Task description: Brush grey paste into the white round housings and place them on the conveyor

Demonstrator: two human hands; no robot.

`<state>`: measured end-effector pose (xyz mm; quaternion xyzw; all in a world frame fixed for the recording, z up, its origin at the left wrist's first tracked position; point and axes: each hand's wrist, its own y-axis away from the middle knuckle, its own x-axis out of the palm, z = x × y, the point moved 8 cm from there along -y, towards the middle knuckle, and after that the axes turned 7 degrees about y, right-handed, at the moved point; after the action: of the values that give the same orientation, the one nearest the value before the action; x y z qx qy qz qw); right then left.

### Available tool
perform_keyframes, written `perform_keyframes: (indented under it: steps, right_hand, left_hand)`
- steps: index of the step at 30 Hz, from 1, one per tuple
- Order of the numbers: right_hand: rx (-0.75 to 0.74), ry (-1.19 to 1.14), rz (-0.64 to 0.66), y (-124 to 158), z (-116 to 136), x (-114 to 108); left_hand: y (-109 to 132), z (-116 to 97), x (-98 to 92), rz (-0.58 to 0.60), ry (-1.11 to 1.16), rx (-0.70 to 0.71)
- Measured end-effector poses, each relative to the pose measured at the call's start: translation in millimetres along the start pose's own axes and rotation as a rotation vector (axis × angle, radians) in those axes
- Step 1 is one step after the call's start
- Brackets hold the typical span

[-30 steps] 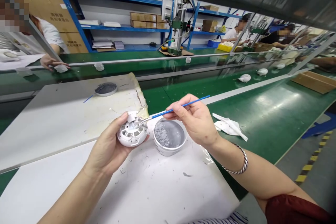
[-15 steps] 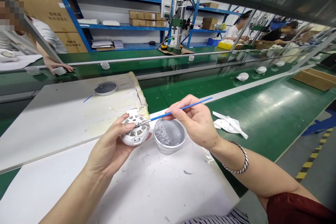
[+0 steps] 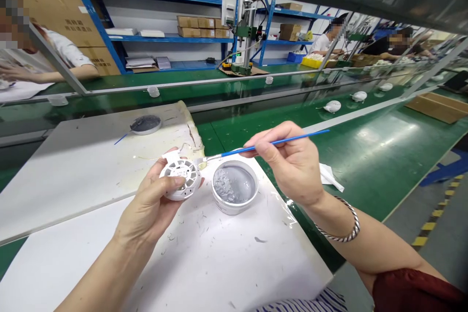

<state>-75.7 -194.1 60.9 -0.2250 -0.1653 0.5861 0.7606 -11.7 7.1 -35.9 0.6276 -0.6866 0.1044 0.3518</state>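
My left hand (image 3: 146, 200) is closed around a round white plastic housing (image 3: 182, 187) with spoke-like openings, thumb on its face. A thin wire trails from the housing's top. Between the fingertips of my right hand (image 3: 288, 163) is a blue-handled paintbrush (image 3: 278, 141), its tip pointing left at the housing's upper right edge; I cannot tell whether they touch. Below the brush stands a round white tub (image 3: 236, 209) of grey paste (image 3: 237, 183), smooth on the right and lumpy on the left.
White paper (image 3: 204, 263) with grey smears covers the bench. On a white board (image 3: 91, 165) lie a second dish of grey paste (image 3: 146, 124) and a blue stick (image 3: 120, 139). A crumpled tissue (image 3: 331, 178) is at right. White parts (image 3: 332, 106) sit on the green conveyor. Co-workers are across it.
My right hand has moved right, drawing the brush from the housing's middle to its edge. My left hand has shifted slightly left with the housing. The co-worker's hand at left has withdrawn from a cup.
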Motion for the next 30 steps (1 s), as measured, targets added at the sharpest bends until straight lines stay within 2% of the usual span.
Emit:
perform_keyframes:
  steps: [4,11,23,30]
  right_hand:
    - [-0.03,-0.005,-0.052,0,2,-9]
    - [-0.037,-0.03,-0.08,5,-8,-15]
    - [-0.177,-0.03,-0.112,6,-8,-28]
    - [-0.21,-0.02,-0.148,9,-8,-38]
  left_hand:
    - [0,0,-0.2,0.014,-0.009,0.004]
    - [6,2,2.1,-0.045,0.064,-0.06]
    - [1,-1,4.3,0.033,0.078,0.033]
    - [10,-3,7.2,0.028,0.053,0.029]
